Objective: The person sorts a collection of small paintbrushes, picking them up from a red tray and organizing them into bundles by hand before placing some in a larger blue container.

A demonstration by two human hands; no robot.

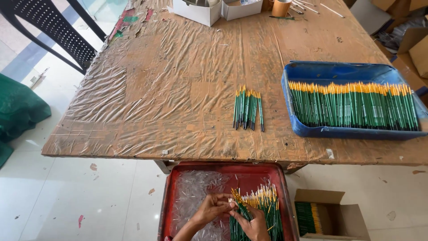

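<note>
Over the red tray (171, 203), both hands pinch one brush tip: left hand (213, 209) left of the upright brush bundle (261, 214), right hand (252, 225) against it.

A small row of green brushes (248, 108) lies mid-tabletop on the plastic-covered wooden table (169, 89), a blue tray (307, 71) packed with more sits by its right edge, white boxes (209, 10) stand at the far edge, and a black chair (49, 31) waits beyond the far-left corner.
</note>
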